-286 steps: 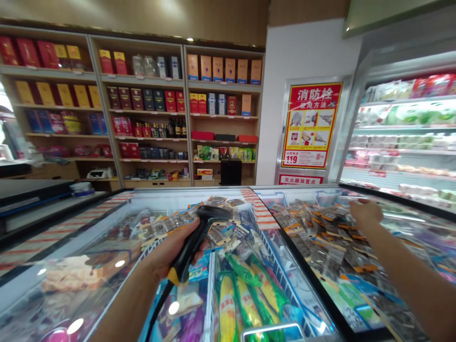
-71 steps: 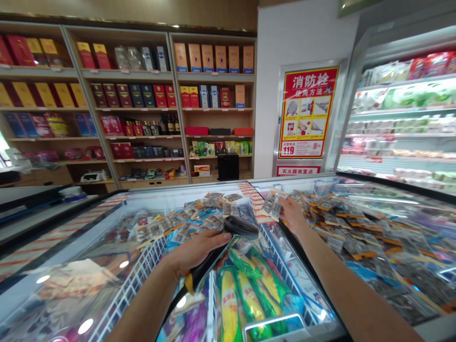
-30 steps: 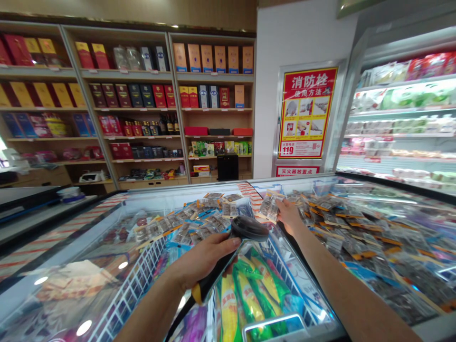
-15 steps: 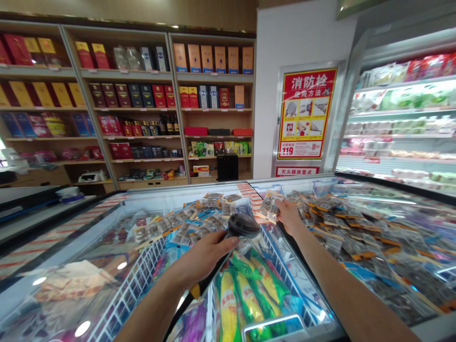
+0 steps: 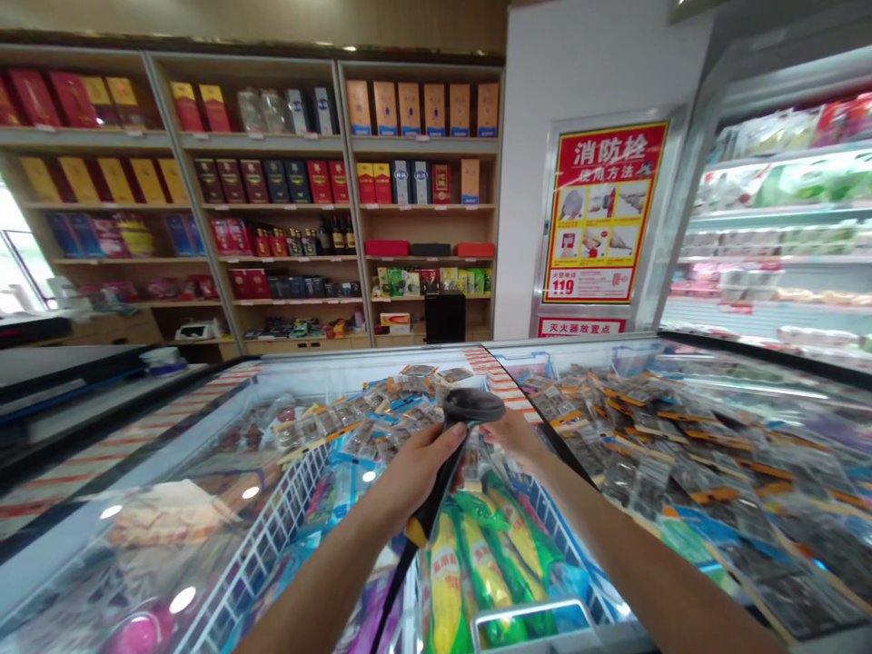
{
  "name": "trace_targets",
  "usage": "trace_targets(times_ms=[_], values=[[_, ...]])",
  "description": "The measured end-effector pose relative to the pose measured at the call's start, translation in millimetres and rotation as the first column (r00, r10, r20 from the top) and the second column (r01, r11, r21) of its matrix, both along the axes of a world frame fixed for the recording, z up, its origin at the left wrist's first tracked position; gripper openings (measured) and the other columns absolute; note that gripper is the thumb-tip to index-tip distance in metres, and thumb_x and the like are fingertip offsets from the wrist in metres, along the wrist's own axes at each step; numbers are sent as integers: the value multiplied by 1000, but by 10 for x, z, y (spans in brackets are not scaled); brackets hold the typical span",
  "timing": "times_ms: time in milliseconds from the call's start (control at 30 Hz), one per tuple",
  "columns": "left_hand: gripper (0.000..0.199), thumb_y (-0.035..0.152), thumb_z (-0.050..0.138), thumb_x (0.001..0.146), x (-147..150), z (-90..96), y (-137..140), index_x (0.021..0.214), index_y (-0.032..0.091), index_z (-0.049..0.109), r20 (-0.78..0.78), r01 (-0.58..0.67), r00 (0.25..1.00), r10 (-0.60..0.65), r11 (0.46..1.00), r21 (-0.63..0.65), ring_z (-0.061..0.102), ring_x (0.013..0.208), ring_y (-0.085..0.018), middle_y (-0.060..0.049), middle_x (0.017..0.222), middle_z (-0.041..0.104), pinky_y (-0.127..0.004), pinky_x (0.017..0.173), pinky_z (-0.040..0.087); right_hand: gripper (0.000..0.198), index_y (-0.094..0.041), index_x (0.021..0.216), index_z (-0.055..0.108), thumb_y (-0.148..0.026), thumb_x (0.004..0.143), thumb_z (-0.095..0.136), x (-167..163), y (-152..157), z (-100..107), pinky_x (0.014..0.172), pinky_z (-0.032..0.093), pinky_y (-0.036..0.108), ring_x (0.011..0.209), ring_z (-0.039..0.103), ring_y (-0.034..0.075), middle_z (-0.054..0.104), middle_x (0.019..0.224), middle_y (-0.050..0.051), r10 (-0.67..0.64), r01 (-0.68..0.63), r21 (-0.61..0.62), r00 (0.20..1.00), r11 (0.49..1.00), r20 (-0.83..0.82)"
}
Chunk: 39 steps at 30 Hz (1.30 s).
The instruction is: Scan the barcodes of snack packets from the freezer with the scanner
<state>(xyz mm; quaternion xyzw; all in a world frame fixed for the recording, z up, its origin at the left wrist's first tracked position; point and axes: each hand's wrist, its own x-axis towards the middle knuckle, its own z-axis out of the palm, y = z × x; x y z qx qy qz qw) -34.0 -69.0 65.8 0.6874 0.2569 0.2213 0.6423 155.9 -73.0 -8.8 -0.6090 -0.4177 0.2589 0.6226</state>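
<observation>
My left hand (image 5: 428, 463) is wrapped round the handle of a black barcode scanner (image 5: 436, 495), its head tilted up and its cable hanging down. Just behind the scanner head is my right hand (image 5: 516, 438), its fingers bent and partly hidden. A bit of clear plastic shows by these fingers, from the small clear snack packet they hold; most of it is out of sight. Below both hands, a white wire basket (image 5: 290, 504) in the freezer holds yellow corn in green wrappers (image 5: 446, 572). Similar packets (image 5: 381, 427) lie heaped behind the scanner.
More packets (image 5: 654, 427) are spread over the freezer's right side. A striped divider (image 5: 508, 381) runs between the two sections. Boxed goods fill the wooden shelves (image 5: 426, 145) behind. A red fire-hydrant sign (image 5: 606, 213) hangs on the wall, with a lit display fridge (image 5: 783, 218) at right.
My right hand has moved left from above the divider to behind the scanner head, and its packet has mostly gone from sight. The scanner now stands more upright. The view has shifted slightly left.
</observation>
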Motion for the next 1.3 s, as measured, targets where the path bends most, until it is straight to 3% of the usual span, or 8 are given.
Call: trace_targets(times_ms=[133,267,400,500,667,900,1100,1300], values=[[37,50,40,71,90,-155,93,77,14,44,118,-108,986,119,990,-92,47,49,-9,1,60,48,-21,49,36,11,-17,63,62,-27,60,61,-85,-236,235,60,40,26,63,53,15,60,62,2,164,-131,-148,958,980,236],[38,42,36,76,145,-267,49,100,14,45,144,-153,980,139,984,94,51,64,-12,-3,74,54,-24,62,41,30,-18,87,60,-40,68,54,-439,-499,400,66,42,29,76,56,17,62,82,5,514,-527,-130,849,840,-124],[53,39,41,76,177,-295,-7,123,18,28,97,-101,993,68,914,394,53,82,-15,-6,94,56,-26,73,40,34,-16,91,54,-40,67,56,-693,-524,431,63,44,27,73,57,16,62,81,6,283,-277,85,834,957,-474],[41,44,37,76,156,-331,87,106,17,46,-69,-181,959,275,780,599,53,83,-20,-9,93,57,-32,73,39,25,-16,85,54,-33,67,56,-594,-520,510,60,46,28,66,58,16,61,75,5,163,-112,123,803,986,-574],[45,41,57,61,192,-555,207,96,12,51,-330,-92,751,572,585,806,47,95,-31,-16,96,54,-39,75,38,30,-19,92,52,-39,71,45,-282,-674,676,40,41,25,43,46,11,55,62,2,250,-235,108,745,966,-619],[29,27,54,64,207,-616,482,90,15,53,-171,-324,849,499,748,579,54,79,-21,-9,83,59,-30,69,39,31,-15,73,55,-45,72,44,-363,-764,598,39,39,22,40,44,8,50,51,1,420,-539,-32,691,842,-588],[21,29,42,74,-82,-555,973,90,16,46,244,-698,708,663,708,102,50,56,-10,-1,71,54,-20,53,38,24,-16,76,52,-38,68,54,-591,-763,501,34,38,19,37,42,7,46,51,-3,492,-611,-30,664,791,-564],[29,28,43,73,-134,-572,1036,100,18,41,363,-761,610,704,648,23,48,54,-7,1,73,52,-17,49,37,25,-15,79,51,-38,71,50,-649,-768,422,33,39,19,37,42,6,46,56,-2,532,-637,43,602,769,-595]])
